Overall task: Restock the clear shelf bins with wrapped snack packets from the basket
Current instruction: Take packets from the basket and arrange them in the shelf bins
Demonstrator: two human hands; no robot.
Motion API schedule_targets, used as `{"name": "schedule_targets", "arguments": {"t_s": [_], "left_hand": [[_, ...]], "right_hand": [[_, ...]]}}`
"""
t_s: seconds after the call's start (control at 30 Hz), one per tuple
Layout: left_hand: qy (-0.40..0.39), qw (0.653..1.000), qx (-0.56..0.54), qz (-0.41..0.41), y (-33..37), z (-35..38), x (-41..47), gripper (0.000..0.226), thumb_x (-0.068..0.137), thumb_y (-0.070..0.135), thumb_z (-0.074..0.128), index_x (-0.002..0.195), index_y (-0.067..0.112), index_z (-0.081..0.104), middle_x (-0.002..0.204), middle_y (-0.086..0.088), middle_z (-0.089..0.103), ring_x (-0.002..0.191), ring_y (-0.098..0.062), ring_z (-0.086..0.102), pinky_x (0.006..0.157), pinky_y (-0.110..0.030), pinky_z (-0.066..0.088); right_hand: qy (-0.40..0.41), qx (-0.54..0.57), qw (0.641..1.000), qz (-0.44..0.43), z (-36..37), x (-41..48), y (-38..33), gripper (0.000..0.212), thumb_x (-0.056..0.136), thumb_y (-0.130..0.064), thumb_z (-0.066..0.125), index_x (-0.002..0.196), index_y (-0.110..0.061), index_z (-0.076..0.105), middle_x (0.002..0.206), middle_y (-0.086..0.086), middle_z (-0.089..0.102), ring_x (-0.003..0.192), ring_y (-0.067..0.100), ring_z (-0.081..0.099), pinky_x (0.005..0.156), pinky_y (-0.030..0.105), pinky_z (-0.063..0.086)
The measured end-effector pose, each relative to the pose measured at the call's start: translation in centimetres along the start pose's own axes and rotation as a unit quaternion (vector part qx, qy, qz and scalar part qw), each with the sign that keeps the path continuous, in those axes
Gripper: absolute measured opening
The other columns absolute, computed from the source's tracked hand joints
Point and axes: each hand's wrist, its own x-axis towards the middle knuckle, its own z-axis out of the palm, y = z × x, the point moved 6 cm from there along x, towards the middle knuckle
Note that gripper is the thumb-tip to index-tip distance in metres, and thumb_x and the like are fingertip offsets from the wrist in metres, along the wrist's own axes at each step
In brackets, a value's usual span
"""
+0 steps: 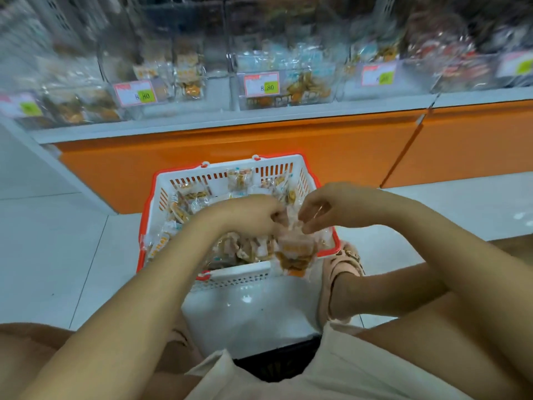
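A white basket (184, 180) with an orange rim stands on the floor below the shelf, holding several wrapped snack packets (184, 204). Over its near right corner my left hand (248, 216) and my right hand (331, 209) meet, both pinching a bunch of clear-wrapped snack packets (294, 252) that hangs down from the fingers. Clear shelf bins (288, 82) with price tags line the shelf above, each partly filled with packets.
An orange shelf base (230, 151) runs behind the basket. My foot in a pink sandal (343, 272) sits just right of the basket. A white plastic bag (288, 379) lies on my lap. Pale floor tiles (57, 255) spread to the left.
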Motion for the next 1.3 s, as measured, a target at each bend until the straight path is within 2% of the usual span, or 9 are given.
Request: {"name": "schedule_targets", "arguments": {"t_s": [0.17, 0.27, 0.5, 0.6, 0.73, 0.93, 1.07, 1.13, 1.3], "left_hand": [[0.174, 0.968, -0.173, 0.049, 1.3, -5.8, 0.5, 0.014, 0.097, 0.018, 0.053, 0.085, 0.024, 0.055, 0.088, 0.002, 0.061, 0.085, -0.013, 0.063, 0.081, -0.034, 0.054], [0.264, 0.901, -0.335, 0.078, 2.8, -7.9, 1.9, 0.013, 0.100, 0.018, 0.047, 0.087, 0.017, 0.050, 0.078, 0.002, 0.053, 0.059, 0.007, 0.055, 0.057, -0.011, 0.046], [0.274, 0.844, -0.441, 0.133, 6.8, -11.4, 7.0, 0.019, 0.087, 0.021, 0.068, 0.101, 0.013, 0.058, 0.082, 0.002, 0.071, 0.068, -0.016, 0.072, 0.058, -0.028, 0.057], [0.313, 0.840, -0.420, 0.142, 7.3, -14.1, 8.5, 0.026, 0.084, 0.023, 0.072, 0.107, 0.013, 0.063, 0.087, 0.003, 0.073, 0.076, -0.017, 0.072, 0.065, -0.037, 0.060], [0.348, 0.841, -0.387, 0.147, 7.0, -16.0, 9.7, 0.027, 0.087, 0.023, 0.069, 0.110, 0.010, 0.063, 0.093, 0.003, 0.070, 0.073, -0.005, 0.069, 0.061, -0.022, 0.058], [0.434, 0.821, -0.357, 0.099, 3.4, -18.2, 9.8, 0.022, 0.093, 0.035, 0.057, 0.079, 0.019, 0.055, 0.078, -0.005, 0.059, 0.061, -0.023, 0.068, 0.044, -0.020, 0.048], [0.439, 0.835, -0.317, 0.090, -0.2, -20.1, 7.5, 0.045, 0.091, 0.063, 0.038, 0.084, 0.024, 0.061, 0.079, 0.002, 0.062, 0.078, -0.016, 0.065, 0.065, -0.032, 0.056], [0.475, 0.837, -0.265, 0.051, -3.2, -21.3, 5.5, 0.045, 0.095, 0.057, 0.030, 0.084, 0.025, 0.060, 0.078, 0.008, 0.060, 0.078, -0.006, 0.058, 0.072, -0.026, 0.047], [0.505, 0.839, -0.124, -0.159, -15.4, -23.5, 2.0, 0.022, 0.098, 0.016, 0.049, 0.112, 0.011, 0.064, 0.115, -0.011, 0.065, 0.101, -0.027, 0.060, 0.081, -0.031, 0.042]], "right_hand": [[0.162, 0.077, 0.983, -0.031, -6.2, -1.6, 0.4, 0.010, 0.089, -0.024, 0.066, 0.095, -0.020, 0.074, 0.079, -0.013, 0.068, 0.071, 0.004, 0.064, 0.061, 0.011, 0.050], [0.268, 0.137, 0.953, -0.029, -9.9, -2.0, 1.3, 0.012, 0.089, -0.019, 0.067, 0.088, -0.010, 0.075, 0.075, 0.004, 0.071, 0.064, 0.010, 0.064, 0.061, 0.019, 0.054], [0.389, 0.131, 0.912, 0.002, -18.1, -1.2, 2.1, 0.015, 0.093, -0.015, 0.060, 0.083, -0.005, 0.066, 0.068, 0.005, 0.060, 0.062, 0.015, 0.054, 0.066, 0.029, 0.048], [0.379, 0.263, 0.887, 0.003, -20.6, -1.0, 4.3, 0.018, 0.093, -0.013, 0.059, 0.082, -0.001, 0.064, 0.076, 0.010, 0.062, 0.066, 0.017, 0.059, 0.063, 0.029, 0.053], [0.337, 0.407, 0.849, -0.012, -21.5, -0.1, 6.8, 0.012, 0.091, -0.016, 0.062, 0.087, -0.006, 0.067, 0.084, 0.007, 0.069, 0.074, 0.015, 0.065, 0.066, 0.022, 0.054], [0.191, 0.339, 0.921, 0.004, -22.0, 3.1, 5.6, 0.057, 0.065, -0.030, 0.080, 0.116, -0.013, 0.061, 0.104, 0.008, 0.072, 0.093, 0.020, 0.071, 0.077, 0.027, 0.055], [0.217, 0.327, 0.920, -0.023, -22.9, 6.9, 1.8, 0.043, 0.075, -0.017, 0.079, 0.114, -0.006, 0.064, 0.116, 0.012, 0.066, 0.081, 0.021, 0.071, 0.064, 0.022, 0.055], [0.259, 0.321, 0.910, -0.039, -24.2, 9.2, -0.1, 0.042, 0.075, -0.016, 0.081, 0.112, -0.007, 0.065, 0.119, 0.011, 0.063, 0.074, 0.017, 0.069, 0.062, 0.023, 0.055], [0.345, 0.248, 0.902, -0.081, -27.0, 16.2, -6.4, 0.022, 0.075, -0.018, 0.081, 0.090, -0.012, 0.066, 0.091, 0.010, 0.067, 0.078, 0.023, 0.065, 0.080, 0.046, 0.057]]}}
